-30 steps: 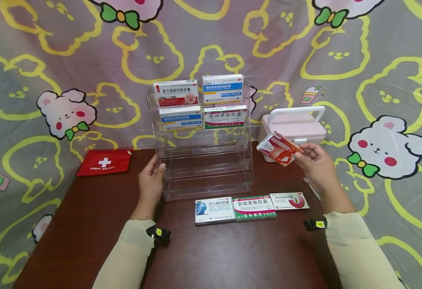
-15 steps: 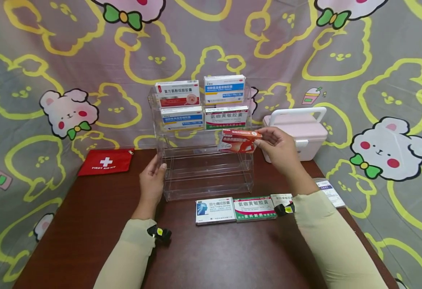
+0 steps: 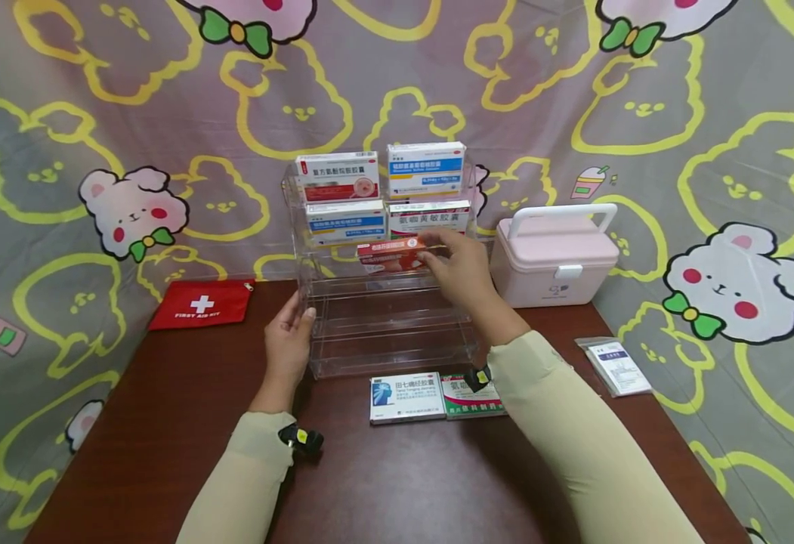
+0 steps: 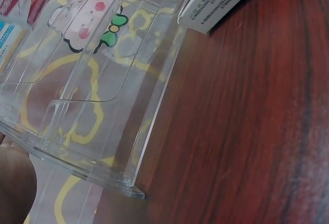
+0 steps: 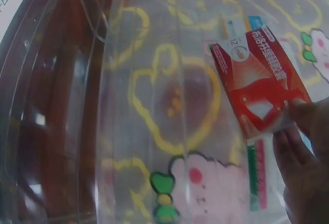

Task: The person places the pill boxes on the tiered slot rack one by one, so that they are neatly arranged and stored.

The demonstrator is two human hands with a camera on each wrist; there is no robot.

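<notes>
A clear stepped display rack [image 3: 397, 355] stands on the table. My left hand [image 3: 288, 344] grips its left side, thumb in front; only part of that hand [image 4: 15, 183] shows in the left wrist view. Between thumb and fingers, my right hand [image 3: 461, 272] pinches a red medicine box [image 3: 386, 255] by its right end. The box is in front of the rack's third tier; in the right wrist view the red box [image 5: 257, 80] appears tilted. Above it sit a red-white box [image 3: 337, 177], two blue-white boxes [image 3: 427, 170] and a green-pink box [image 3: 428, 217].
Before the rack lie a white box with a blue head [image 3: 406, 397] and another green-pink box [image 3: 468, 408], partly behind my right wrist. A pink case [image 3: 546, 264] stands back right, a bagged white box [image 3: 617, 366] at the right edge. A red first-aid pouch [image 3: 202, 304] lies left.
My right hand has carried the red box leftward from beside the pink case to the rack's third tier, levelling it. My left hand has stayed on the rack.
</notes>
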